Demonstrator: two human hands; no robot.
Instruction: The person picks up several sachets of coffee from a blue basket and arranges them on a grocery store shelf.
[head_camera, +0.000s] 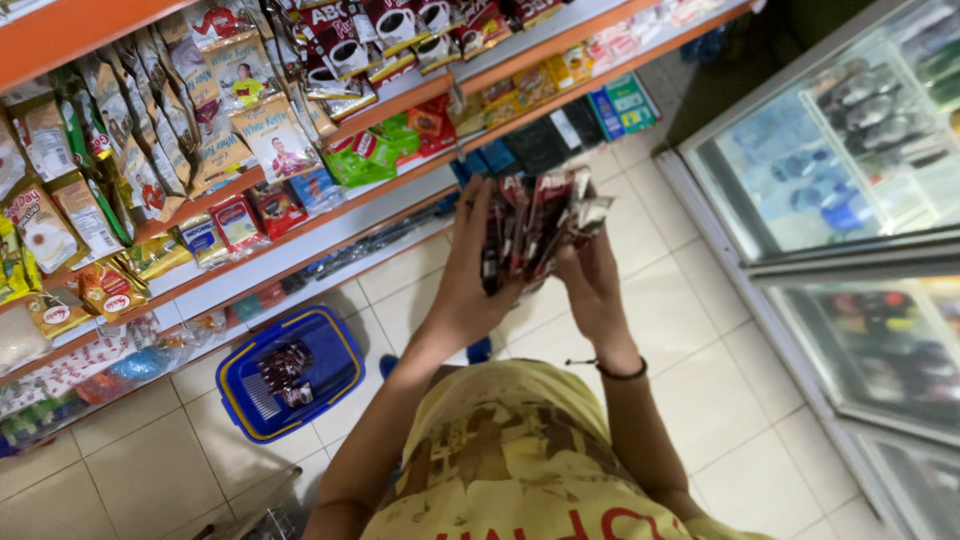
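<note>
Both of my hands hold one bundle of dark red and silver sachets (535, 225) in front of the shelves. My left hand (468, 285) grips the bundle from the left side, fingers up along the sachets. On the right edge of the bundle is my right hand (592, 285), which has a dark band around the wrist. The tops of the sachets fan out above my fingers. Below the hands I see my yellow shirt (520, 470).
A blue shopping basket (330, 335) stands on the tiled floor at the left with a few similar sachets in it. Orange-edged shelves (250, 180) full of snack and drink packets run along the top left. Glass-door coolers (850, 170) line the right side.
</note>
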